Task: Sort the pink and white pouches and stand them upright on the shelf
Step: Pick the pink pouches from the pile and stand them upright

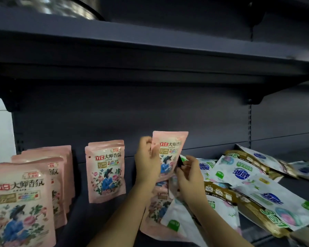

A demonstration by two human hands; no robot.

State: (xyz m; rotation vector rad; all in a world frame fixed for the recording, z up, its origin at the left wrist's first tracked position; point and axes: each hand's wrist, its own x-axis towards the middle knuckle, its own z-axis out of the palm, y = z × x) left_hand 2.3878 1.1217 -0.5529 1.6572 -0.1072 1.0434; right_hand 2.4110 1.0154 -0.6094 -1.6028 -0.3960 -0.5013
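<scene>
My left hand (pixel 147 162) grips the left edge of a pink pouch (pixel 171 148) and holds it upright above the shelf (pixel 100 216). My right hand (pixel 188 172) pinches that pouch's lower right edge. Left of my hands, two pink pouches (pixel 105 171) stand upright one behind the other. A row of several pink pouches (pixel 21 202) stands at the far left. Another pink pouch (pixel 158 207) lies flat under my forearms. White pouches (pixel 246 184) lie in a loose heap on the right.
The dark back panel (pixel 150 113) rises behind the pouches. An upper shelf (pixel 150 50) overhangs close above, with a shiny metal pot (pixel 70 6) on it. A bracket and slotted upright (pixel 250 122) stand at the right.
</scene>
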